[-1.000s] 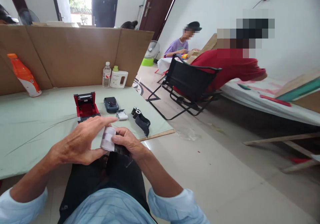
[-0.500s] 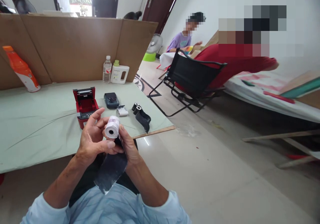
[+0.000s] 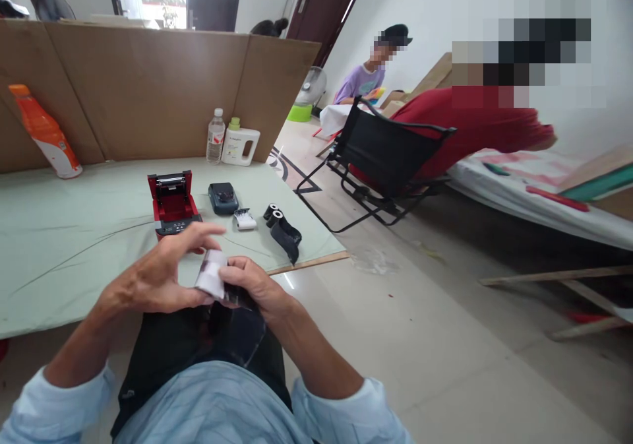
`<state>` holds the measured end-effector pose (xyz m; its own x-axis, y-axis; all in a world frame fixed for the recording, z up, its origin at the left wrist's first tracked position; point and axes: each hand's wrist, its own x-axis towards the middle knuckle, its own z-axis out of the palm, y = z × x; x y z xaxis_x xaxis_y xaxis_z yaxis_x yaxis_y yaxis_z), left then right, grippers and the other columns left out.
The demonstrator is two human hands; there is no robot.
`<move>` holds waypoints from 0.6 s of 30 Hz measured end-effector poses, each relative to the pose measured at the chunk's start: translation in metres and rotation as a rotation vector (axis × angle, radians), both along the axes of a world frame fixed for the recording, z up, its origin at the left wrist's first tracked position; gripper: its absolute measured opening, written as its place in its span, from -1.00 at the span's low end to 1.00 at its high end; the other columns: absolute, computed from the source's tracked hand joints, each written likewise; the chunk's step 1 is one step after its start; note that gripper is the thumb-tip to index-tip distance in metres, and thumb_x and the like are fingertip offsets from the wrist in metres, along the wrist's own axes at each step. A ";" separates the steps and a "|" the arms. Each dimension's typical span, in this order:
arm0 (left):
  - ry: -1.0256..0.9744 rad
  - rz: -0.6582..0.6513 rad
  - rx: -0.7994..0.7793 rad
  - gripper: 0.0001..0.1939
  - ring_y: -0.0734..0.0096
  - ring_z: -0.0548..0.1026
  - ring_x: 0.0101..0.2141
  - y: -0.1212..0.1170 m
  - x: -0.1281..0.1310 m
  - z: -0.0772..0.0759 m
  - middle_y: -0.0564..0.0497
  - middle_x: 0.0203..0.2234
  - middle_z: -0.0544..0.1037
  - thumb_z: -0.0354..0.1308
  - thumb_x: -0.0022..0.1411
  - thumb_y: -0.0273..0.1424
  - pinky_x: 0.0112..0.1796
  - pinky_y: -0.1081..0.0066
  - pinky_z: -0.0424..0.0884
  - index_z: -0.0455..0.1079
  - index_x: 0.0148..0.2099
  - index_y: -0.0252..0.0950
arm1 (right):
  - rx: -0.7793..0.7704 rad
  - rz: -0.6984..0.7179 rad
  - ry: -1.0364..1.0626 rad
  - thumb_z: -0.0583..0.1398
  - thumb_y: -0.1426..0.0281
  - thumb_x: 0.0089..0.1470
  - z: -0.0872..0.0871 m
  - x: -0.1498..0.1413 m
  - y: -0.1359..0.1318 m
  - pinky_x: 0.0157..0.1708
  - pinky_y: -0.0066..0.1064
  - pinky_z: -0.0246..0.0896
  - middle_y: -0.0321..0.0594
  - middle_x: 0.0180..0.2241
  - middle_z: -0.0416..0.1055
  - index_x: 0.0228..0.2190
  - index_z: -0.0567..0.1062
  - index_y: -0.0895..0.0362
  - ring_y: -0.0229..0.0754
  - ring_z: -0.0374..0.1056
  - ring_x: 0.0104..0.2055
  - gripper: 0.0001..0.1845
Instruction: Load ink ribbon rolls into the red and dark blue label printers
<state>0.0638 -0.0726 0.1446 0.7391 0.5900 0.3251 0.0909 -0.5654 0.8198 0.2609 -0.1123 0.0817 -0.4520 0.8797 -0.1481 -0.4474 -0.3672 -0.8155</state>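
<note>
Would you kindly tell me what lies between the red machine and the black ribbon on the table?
In the head view, a dark grey device and a small white item lie between them.

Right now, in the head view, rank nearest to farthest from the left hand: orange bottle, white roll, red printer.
1. White roll, at the left hand.
2. Red printer, just beyond, on the table.
3. Orange bottle, far left, by the cardboard.

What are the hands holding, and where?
The right hand holds a white roll by its right end, with a dark strip hanging below. Whether the left hand grips it too is unclear.
</note>
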 end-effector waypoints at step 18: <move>0.272 -0.015 0.395 -0.17 0.02 0.49 0.15 -0.005 -0.008 0.018 -0.17 0.11 0.54 0.18 0.09 -0.69 0.18 -0.01 0.41 0.24 0.40 -0.16 | 0.140 0.009 -0.181 0.55 0.10 -0.12 0.006 0.011 0.011 -0.47 -0.54 0.23 -0.33 -0.50 0.50 -0.40 0.65 0.20 -0.35 0.32 -0.51 -0.56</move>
